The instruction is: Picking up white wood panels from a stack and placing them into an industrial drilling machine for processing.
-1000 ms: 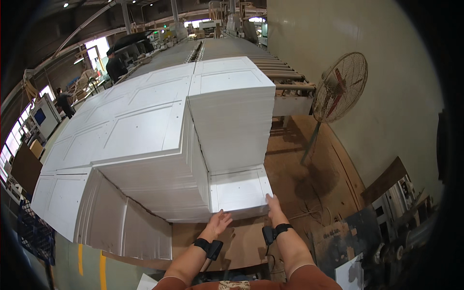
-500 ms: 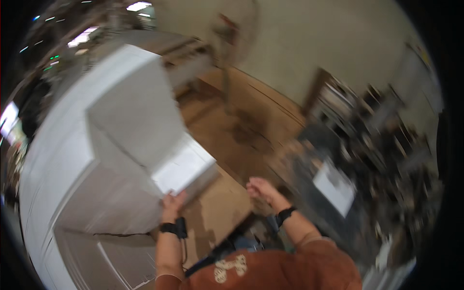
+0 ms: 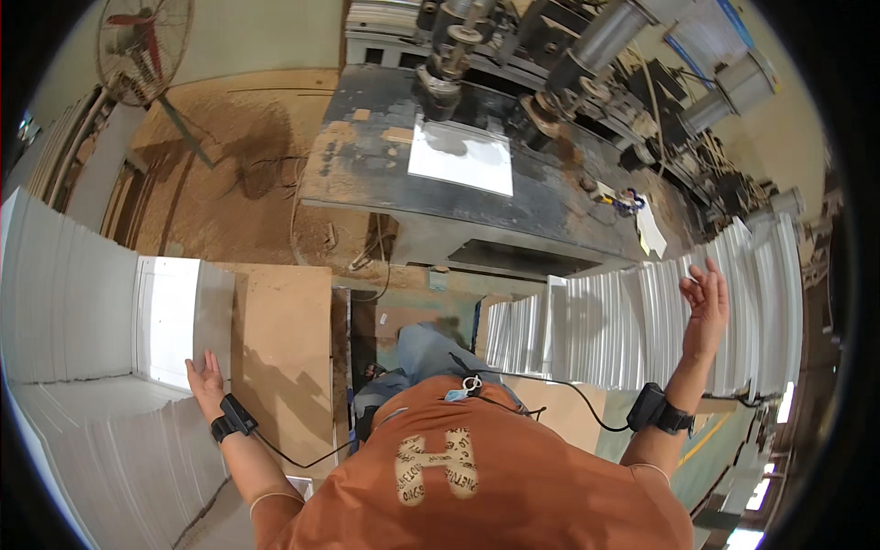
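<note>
My left hand (image 3: 209, 380) is open, its fingers stretched out at the near edge of a low stack of white panels (image 3: 170, 312) on the left. Whether the fingertips touch the top panel, I cannot tell. On the far right my right hand (image 3: 704, 307) is raised with its fingers apart and loosely bent, holding nothing. It hovers in front of or over a long row of stacked white panels (image 3: 610, 321). A single white panel (image 3: 463, 163) lies on the dark machine table ahead, partly under a spindle.
Ahead stands the dark machine table (image 3: 367, 188) with several drilling heads (image 3: 443, 87). Taller panel stacks (image 3: 73, 266) rise at the left. A brown board (image 3: 280, 316) lies beside the low stack. A standing fan (image 3: 142, 50) is at the far left, over a dusty floor (image 3: 247, 147).
My view has swung right, bringing the machine table to the centre. My left hand remains by the low stack, and my right hand has moved out to the right-hand panels, its fingers spreading.
</note>
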{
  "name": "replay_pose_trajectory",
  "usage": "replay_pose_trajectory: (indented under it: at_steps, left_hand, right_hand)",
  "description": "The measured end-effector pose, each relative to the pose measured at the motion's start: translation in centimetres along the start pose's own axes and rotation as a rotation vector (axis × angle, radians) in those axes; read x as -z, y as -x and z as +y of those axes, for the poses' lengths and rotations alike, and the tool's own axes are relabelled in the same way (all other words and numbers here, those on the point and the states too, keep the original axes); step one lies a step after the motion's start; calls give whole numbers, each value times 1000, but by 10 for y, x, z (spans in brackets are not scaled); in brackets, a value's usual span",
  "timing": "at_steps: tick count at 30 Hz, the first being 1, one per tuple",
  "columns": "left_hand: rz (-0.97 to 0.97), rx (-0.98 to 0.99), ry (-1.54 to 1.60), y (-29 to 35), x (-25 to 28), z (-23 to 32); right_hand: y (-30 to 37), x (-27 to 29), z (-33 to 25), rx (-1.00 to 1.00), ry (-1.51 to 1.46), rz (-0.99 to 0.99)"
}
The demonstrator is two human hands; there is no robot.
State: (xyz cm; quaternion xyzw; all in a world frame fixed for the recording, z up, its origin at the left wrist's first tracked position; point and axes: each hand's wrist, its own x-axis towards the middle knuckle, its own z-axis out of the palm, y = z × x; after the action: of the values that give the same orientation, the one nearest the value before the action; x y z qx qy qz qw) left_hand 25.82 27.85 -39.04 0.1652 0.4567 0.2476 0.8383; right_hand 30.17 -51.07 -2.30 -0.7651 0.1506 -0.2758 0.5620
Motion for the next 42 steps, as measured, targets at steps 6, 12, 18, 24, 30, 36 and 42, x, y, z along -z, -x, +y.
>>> replay_pose_trajectory:
  at_steps: [6,12,18,24,30,36,42]
  left_hand:
    - [-56,-111,-121,-14,6,-15]
    - [29,-115,-65,-29,4,-21]
    - [-195,-212,-365,-6,17,-18]
    - [52,-85,-212,21,-15,-23]
    - [142,-62,-270,31,-33,-19]
    - [117,-92,-286,14,-12,-22]
    - [110,-90,-178,-6,-5,-34]
  right_hand:
    - [46,108,-28,383,638,22]
    - [66,141,-23,120,524,365]
    - [30,81,33,41,393,110]
    - [-29,-29,101,61,299,-307]
    - [-50,-122,130,177,123,-577]
    - [-34,-168,107,105,397,-672]
    - [-19,-195,64,358,518,-650]
